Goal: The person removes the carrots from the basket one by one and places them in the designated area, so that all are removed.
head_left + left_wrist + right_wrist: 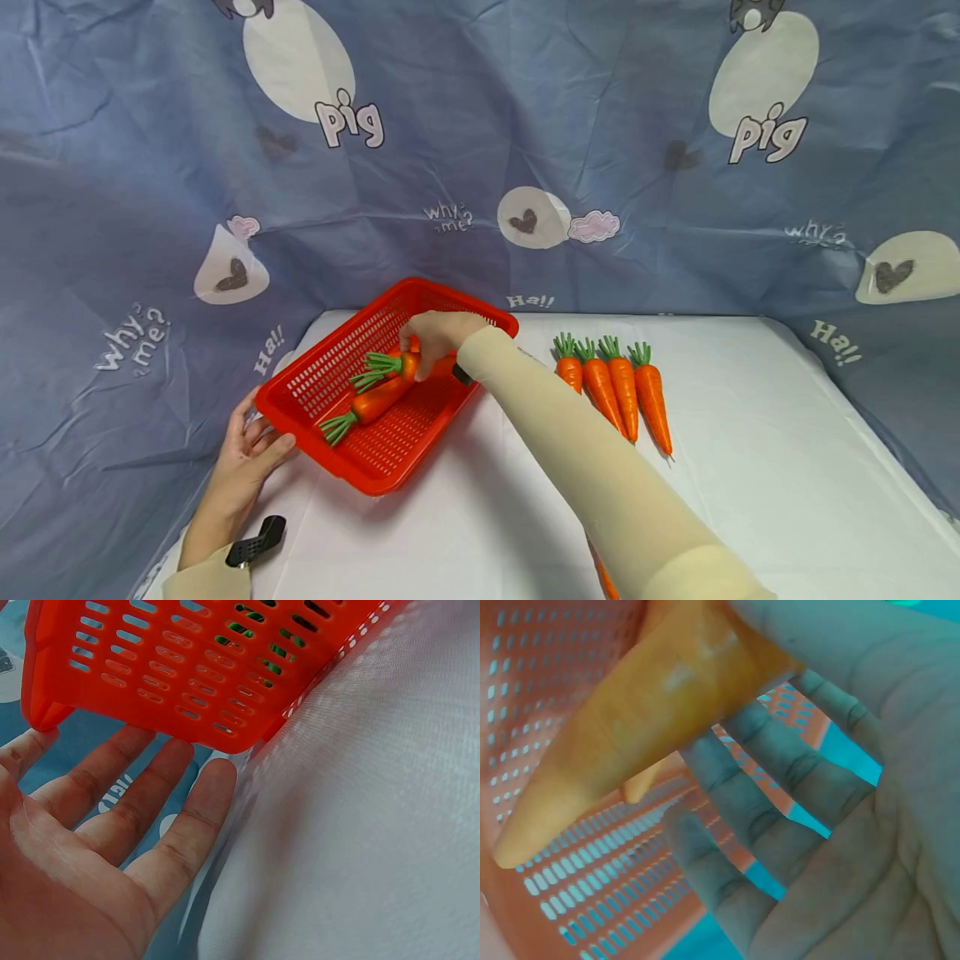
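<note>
A red perforated plastic basket (337,462) stands at an angle on the white table. My right hand (437,337) is inside it, pinching a carrot (410,365) with green stalks near its top end. In the right wrist view this carrot (630,720) slants across the basket, its tip close to the basket wall. Beside it another carrot (375,402) lies on the basket floor. My left hand (238,467) touches the basket's near-left corner. Its fairly straight fingers (150,787) meet the outer wall and rim in the left wrist view.
Several carrots (618,383) lie in a row right of the basket, stalks pointing to the back. Part of another carrot (602,575) shows below my right sleeve (577,454). A blue printed cloth (637,167) hangs behind the table (765,467).
</note>
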Motion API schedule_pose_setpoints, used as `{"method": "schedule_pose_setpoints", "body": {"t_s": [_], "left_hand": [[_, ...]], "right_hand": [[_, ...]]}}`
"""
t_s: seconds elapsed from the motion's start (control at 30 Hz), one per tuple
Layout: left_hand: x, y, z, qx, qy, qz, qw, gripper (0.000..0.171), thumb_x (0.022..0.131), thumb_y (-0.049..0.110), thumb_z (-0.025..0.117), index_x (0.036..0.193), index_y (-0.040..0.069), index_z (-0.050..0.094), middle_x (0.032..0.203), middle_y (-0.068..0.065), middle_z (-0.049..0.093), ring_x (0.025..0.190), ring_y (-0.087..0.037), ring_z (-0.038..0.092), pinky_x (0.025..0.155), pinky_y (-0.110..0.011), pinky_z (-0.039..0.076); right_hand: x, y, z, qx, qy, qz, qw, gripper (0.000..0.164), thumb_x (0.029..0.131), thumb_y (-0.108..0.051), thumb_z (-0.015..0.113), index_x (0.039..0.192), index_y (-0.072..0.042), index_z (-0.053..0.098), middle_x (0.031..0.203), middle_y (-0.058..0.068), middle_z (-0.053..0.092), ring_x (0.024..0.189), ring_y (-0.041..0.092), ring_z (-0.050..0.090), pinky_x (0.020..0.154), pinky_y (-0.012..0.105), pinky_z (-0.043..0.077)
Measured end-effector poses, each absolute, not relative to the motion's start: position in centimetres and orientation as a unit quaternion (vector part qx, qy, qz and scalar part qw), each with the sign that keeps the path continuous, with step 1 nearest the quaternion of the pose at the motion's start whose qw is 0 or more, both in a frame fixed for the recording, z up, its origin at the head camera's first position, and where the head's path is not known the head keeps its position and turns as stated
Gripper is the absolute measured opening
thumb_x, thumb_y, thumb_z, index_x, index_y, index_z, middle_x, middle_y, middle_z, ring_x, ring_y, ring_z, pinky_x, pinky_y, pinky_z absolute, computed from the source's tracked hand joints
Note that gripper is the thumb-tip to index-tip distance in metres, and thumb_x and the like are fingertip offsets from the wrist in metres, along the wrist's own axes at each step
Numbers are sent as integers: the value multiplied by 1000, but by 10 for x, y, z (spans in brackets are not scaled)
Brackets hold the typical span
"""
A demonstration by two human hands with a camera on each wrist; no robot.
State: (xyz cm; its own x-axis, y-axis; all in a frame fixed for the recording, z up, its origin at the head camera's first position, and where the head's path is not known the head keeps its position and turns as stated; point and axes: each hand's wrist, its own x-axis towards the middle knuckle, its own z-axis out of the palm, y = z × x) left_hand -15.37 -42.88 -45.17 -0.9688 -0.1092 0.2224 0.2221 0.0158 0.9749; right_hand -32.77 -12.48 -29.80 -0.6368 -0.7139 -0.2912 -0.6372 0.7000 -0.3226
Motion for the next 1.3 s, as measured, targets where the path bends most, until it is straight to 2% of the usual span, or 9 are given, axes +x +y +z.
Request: {"method": "schedule_pose_setpoints", "body": {"t_s": [0.17,0.47,0.67,0.83,0.97,1.3], "left_hand": [[-155,-430,-453,-48,-695,-707,120,87,102,-4,67,167,30,21,134,18,66,114,3,69,84,-24,65],[-154,-430,-454,-45,-694,-709,114,87,103,-3,66,168,29,18,134,17,65,113,3,69,85,-23,65],[-154,-430,-454,-37,-698,-706,111,87,103,-2,66,168,30,16,133,19,65,113,4,68,84,-23,64],[-155,-429,-456,-33,-698,-707,111,88,103,-2,66,168,31,16,134,19,64,113,4,68,84,-23,64],[-155,-429,-457,-42,-691,-712,117,88,103,-4,65,168,30,17,133,20,66,112,3,69,84,-23,65],[-156,-429,-455,-43,-690,-713,119,86,103,-3,65,168,31,18,132,20,66,111,3,69,83,-23,65]], "right_hand": [[-326,-124,-287,-407,889,-103,185,45,93,-28,88,131,-16,68,124,3,70,111,17,63,96,29,54],[-327,-103,-276,-415,878,-158,177,46,92,-30,88,131,-17,67,124,5,67,115,19,60,97,29,52],[-328,-85,-270,-430,869,-197,149,47,91,-30,89,131,-17,67,115,7,69,107,21,61,95,31,50],[-323,-72,-264,-444,862,-211,127,45,89,-33,90,127,-21,69,107,4,67,101,19,59,89,30,48],[-316,-62,-258,-458,855,-215,112,44,91,-34,89,127,-19,69,100,3,65,95,18,58,83,28,47],[-303,-29,-257,-449,856,-232,109,47,92,-37,88,129,-16,67,103,2,66,91,18,60,82,29,50]]}}
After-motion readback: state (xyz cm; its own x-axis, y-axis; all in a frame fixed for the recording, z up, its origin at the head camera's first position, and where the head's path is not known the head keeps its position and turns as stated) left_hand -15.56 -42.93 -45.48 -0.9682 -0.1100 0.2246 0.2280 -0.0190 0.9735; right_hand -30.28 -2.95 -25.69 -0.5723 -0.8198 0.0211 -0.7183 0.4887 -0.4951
